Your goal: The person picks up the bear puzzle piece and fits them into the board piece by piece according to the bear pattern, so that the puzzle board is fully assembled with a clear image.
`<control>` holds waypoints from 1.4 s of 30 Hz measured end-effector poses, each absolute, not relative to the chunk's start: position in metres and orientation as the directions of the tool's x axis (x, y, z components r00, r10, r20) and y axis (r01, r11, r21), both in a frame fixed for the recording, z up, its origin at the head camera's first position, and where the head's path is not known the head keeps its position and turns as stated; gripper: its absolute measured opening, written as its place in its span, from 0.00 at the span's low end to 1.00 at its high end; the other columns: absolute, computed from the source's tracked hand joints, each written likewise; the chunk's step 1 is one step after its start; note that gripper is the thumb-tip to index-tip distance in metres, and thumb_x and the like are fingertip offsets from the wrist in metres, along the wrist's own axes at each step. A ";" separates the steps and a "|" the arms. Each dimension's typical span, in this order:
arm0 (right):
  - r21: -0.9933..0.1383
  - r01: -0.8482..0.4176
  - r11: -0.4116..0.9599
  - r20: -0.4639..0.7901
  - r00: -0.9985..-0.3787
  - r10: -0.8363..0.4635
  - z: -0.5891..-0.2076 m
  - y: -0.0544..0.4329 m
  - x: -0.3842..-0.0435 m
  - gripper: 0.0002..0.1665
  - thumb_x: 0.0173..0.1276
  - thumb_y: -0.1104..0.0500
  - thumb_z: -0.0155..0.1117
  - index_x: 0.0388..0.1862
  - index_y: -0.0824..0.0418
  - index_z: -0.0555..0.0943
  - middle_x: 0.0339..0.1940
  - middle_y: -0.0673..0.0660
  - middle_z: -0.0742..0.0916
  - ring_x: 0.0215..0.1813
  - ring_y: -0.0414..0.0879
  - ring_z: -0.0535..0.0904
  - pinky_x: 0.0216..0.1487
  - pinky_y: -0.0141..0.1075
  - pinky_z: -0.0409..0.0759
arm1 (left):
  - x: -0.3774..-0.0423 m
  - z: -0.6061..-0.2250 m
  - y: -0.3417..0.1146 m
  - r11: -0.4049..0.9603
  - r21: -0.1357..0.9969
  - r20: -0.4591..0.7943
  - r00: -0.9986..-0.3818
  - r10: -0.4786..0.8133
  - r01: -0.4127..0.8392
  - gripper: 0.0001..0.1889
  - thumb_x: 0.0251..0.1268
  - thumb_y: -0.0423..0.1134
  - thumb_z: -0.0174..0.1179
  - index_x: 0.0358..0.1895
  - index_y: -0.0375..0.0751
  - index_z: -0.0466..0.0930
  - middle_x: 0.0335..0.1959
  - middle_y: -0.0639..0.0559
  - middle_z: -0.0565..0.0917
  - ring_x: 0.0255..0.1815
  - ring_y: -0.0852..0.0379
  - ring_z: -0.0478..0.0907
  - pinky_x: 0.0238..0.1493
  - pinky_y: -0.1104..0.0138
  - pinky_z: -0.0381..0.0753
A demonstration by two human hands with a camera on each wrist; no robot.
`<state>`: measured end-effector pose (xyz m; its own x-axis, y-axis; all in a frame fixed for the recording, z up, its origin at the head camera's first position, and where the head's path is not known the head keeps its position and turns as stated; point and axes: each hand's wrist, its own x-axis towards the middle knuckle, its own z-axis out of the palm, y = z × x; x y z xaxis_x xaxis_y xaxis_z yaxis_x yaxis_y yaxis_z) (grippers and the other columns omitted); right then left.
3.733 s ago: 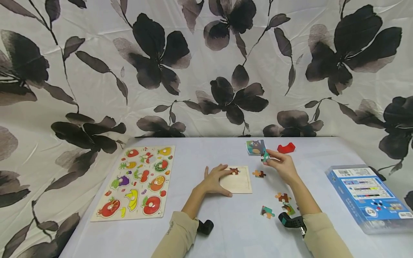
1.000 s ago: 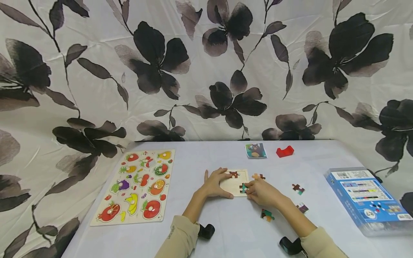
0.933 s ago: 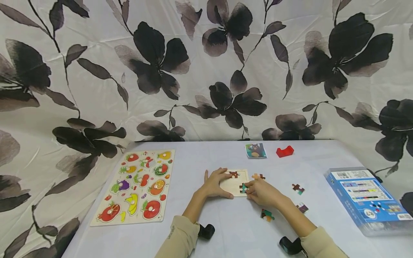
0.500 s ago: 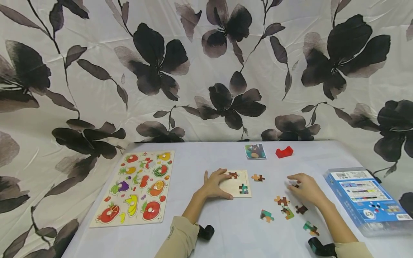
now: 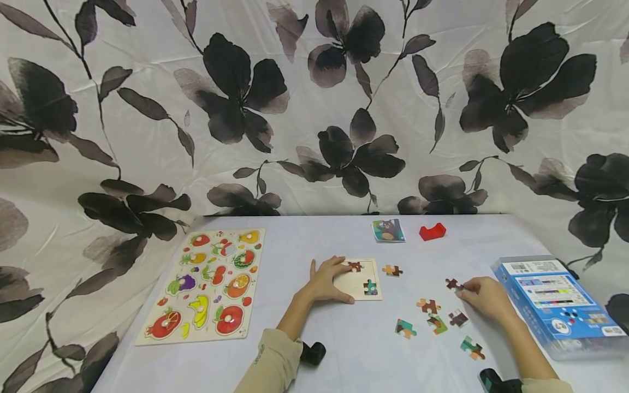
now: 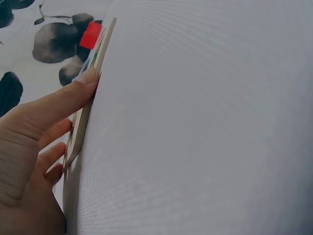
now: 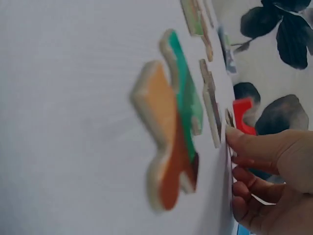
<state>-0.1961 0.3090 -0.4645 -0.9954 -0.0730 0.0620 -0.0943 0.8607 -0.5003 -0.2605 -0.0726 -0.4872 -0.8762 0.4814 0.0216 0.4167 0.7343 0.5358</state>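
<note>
My left hand [image 5: 326,281] grips the left side of a small wooden puzzle board [image 5: 350,284], thumb at its near edge and fingers over the far part. In the left wrist view the thumb presses the board's edge [image 6: 83,125]. Two jigsaw pieces lie on the board: a brown one [image 5: 356,267] near the top and a teal-and-brown one [image 5: 370,287] at the lower right corner. My right hand [image 5: 486,297] pinches the right end of a brown-and-teal jigsaw piece [image 5: 452,284] on the table; the fingers hide part of it.
Loose jigsaw pieces lie around: an orange-brown one [image 5: 392,271], a teal one [image 5: 405,328], a green-and-orange one [image 5: 473,347] and several others. Behind are a bear picture card [image 5: 389,230] and a red piece [image 5: 433,232]. A fruit board [image 5: 201,284] lies left, a blue box [image 5: 560,300] right.
My right hand has set the teal-and-brown piece in the board's lower right corner, let go, and moved right to another piece. The left hand has stayed on the board.
</note>
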 end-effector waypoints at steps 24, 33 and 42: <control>-0.980 -0.055 0.193 0.047 -0.998 -0.046 -0.442 0.244 -0.249 0.30 0.68 0.65 0.57 0.65 0.75 0.64 0.40 0.60 0.78 0.33 0.36 0.84 0.38 0.29 0.81 | -0.261 -0.483 -0.073 0.724 0.556 0.016 -0.877 0.481 0.408 0.43 0.36 0.57 0.75 0.62 0.48 0.73 0.71 0.49 0.63 0.74 0.48 0.52 0.66 0.37 0.31; -0.970 -0.151 0.189 0.139 -0.987 -0.074 -0.441 0.218 -0.260 0.29 0.64 0.67 0.61 0.63 0.74 0.68 0.42 0.62 0.77 0.35 0.36 0.82 0.40 0.26 0.80 | -0.260 -0.485 -0.073 0.731 0.551 0.008 -0.878 0.479 0.404 0.43 0.36 0.58 0.74 0.63 0.49 0.73 0.71 0.50 0.63 0.74 0.49 0.52 0.67 0.38 0.31; -0.965 -0.105 0.239 0.107 -0.994 -0.006 -0.439 0.193 -0.268 0.27 0.65 0.64 0.61 0.62 0.70 0.69 0.39 0.59 0.82 0.33 0.42 0.79 0.37 0.26 0.77 | -0.260 -0.486 -0.072 0.728 0.552 0.015 -0.878 0.479 0.407 0.43 0.35 0.57 0.75 0.62 0.49 0.74 0.71 0.50 0.63 0.73 0.48 0.53 0.67 0.37 0.31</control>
